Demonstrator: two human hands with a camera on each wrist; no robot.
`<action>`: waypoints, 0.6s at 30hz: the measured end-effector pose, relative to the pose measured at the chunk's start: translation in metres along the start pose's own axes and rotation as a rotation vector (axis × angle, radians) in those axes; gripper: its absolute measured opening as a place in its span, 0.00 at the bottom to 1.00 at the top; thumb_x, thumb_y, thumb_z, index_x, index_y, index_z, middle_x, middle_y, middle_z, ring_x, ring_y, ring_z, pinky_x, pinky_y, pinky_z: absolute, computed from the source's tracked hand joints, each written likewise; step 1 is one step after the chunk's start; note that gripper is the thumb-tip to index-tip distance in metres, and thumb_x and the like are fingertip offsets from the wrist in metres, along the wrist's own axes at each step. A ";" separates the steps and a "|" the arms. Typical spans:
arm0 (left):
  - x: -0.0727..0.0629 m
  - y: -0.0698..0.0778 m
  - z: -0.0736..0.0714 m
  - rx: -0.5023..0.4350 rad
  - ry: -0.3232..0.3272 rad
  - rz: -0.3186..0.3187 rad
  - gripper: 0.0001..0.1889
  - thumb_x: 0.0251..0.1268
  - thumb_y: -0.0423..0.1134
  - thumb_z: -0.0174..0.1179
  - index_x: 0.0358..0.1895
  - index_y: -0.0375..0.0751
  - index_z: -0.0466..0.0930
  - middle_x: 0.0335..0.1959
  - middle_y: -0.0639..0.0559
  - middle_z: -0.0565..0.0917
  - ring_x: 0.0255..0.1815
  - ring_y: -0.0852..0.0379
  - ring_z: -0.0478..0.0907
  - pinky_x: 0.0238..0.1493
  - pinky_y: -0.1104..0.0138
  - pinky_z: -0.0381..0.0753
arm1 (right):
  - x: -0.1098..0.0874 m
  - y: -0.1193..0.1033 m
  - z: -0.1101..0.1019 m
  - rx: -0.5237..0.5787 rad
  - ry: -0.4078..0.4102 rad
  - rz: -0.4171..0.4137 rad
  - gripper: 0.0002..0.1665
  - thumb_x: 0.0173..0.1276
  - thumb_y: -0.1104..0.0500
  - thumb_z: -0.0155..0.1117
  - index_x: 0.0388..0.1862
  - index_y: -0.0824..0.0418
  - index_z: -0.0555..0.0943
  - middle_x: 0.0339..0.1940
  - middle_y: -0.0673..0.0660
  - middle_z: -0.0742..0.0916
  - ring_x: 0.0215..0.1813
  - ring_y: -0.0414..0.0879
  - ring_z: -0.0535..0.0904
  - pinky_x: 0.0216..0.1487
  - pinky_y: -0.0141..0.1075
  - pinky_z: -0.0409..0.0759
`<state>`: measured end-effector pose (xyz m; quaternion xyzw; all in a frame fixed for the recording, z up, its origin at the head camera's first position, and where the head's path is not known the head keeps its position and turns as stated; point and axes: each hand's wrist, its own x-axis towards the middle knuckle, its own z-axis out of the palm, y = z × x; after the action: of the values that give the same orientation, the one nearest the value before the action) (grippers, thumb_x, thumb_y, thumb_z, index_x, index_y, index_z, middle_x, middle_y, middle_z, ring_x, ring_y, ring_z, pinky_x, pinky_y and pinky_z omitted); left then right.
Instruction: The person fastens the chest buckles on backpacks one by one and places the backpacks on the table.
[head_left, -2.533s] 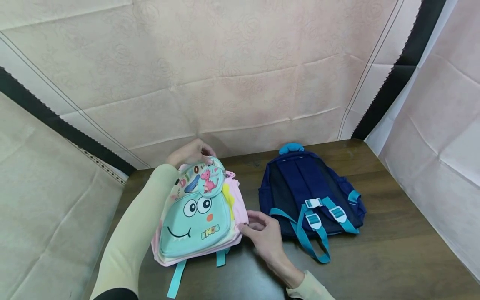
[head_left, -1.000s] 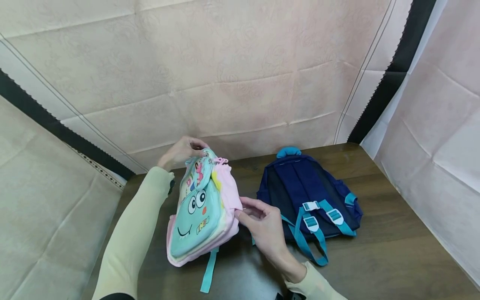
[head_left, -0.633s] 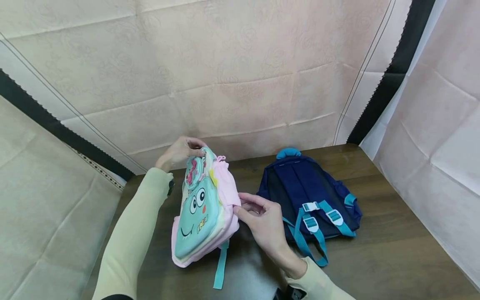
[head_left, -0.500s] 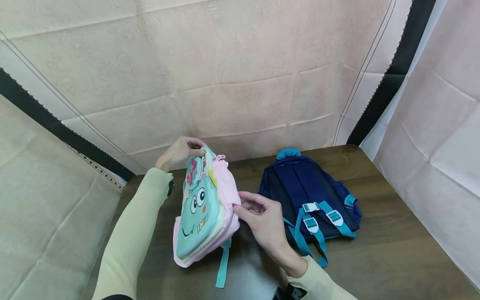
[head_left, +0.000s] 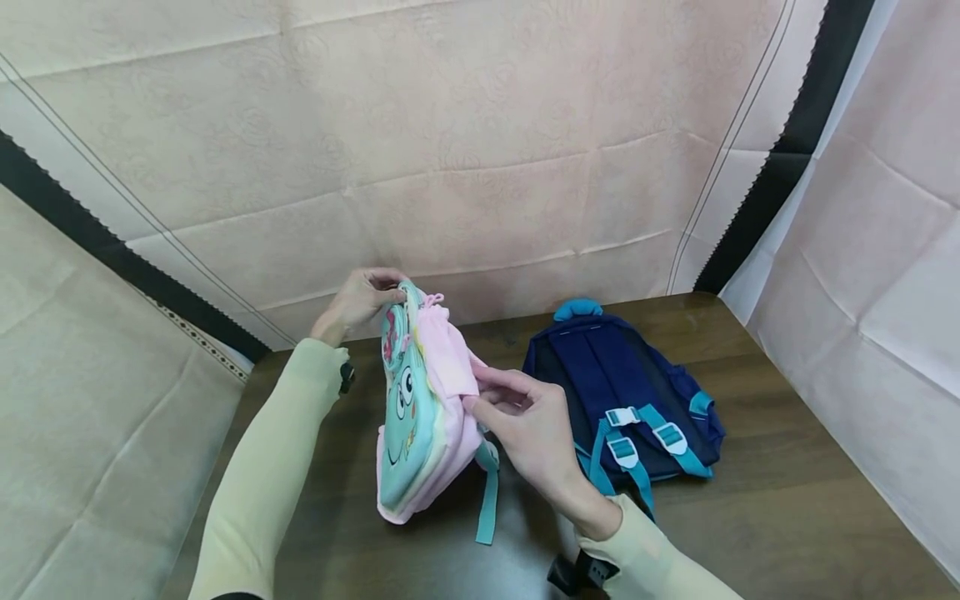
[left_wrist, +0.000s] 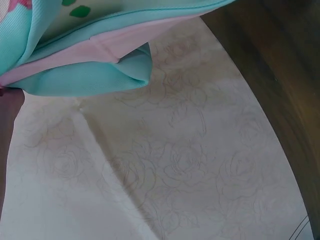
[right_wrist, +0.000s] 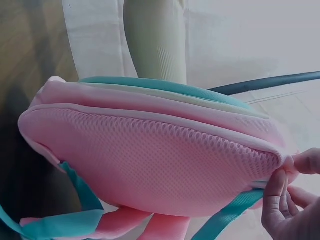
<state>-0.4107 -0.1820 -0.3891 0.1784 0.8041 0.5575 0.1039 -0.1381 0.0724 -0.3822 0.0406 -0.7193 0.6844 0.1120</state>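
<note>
A child's pink and teal backpack (head_left: 431, 408) with a smiling dinosaur front stands turned almost side-on, its face toward the left. At its top, my left hand (head_left: 358, 304) grips the carrying loop; the left wrist view catches the teal top of the bag (left_wrist: 90, 77) close up. My right hand (head_left: 536, 429) pinches the pink side of the bag between thumb and fingers. From the right wrist, the pink mesh back panel (right_wrist: 160, 150) shows, with teal straps (right_wrist: 75, 220) below it and the right hand (right_wrist: 295, 200) pinching one edge.
A navy backpack (head_left: 600, 367) lies to the right on the brown wooden table (head_left: 780, 467), back panel up, its blue straps and white buckles on top. Patterned pale cloth (head_left: 480, 158) hangs behind and at both sides.
The pink backpack has swung from facing me to nearly side-on, shifting a little right. Both hands have kept their hold. The navy backpack stays where it was.
</note>
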 end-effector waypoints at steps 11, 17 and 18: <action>0.000 -0.005 0.004 -0.230 0.036 0.075 0.09 0.73 0.30 0.71 0.39 0.53 0.93 0.39 0.58 0.91 0.36 0.63 0.84 0.39 0.73 0.86 | 0.011 -0.014 -0.002 -0.055 -0.015 -0.080 0.21 0.68 0.67 0.79 0.60 0.61 0.91 0.47 0.62 0.94 0.40 0.41 0.89 0.49 0.29 0.90; 0.001 -0.004 0.009 -0.399 0.081 0.132 0.12 0.72 0.25 0.69 0.38 0.49 0.93 0.36 0.58 0.90 0.37 0.62 0.83 0.39 0.74 0.86 | 0.017 -0.021 -0.006 -0.095 -0.007 -0.078 0.20 0.68 0.65 0.79 0.59 0.59 0.92 0.48 0.60 0.94 0.42 0.45 0.89 0.48 0.30 0.90; 0.002 -0.002 0.011 -0.428 0.092 0.149 0.12 0.72 0.24 0.69 0.38 0.48 0.93 0.36 0.57 0.89 0.37 0.62 0.83 0.40 0.74 0.86 | 0.018 -0.023 -0.007 -0.097 -0.005 -0.075 0.20 0.68 0.65 0.79 0.59 0.58 0.92 0.47 0.60 0.94 0.42 0.46 0.89 0.48 0.30 0.90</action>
<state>-0.4085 -0.1730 -0.3951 0.1856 0.6559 0.7291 0.0612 -0.1499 0.0798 -0.3557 0.0641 -0.7498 0.6440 0.1376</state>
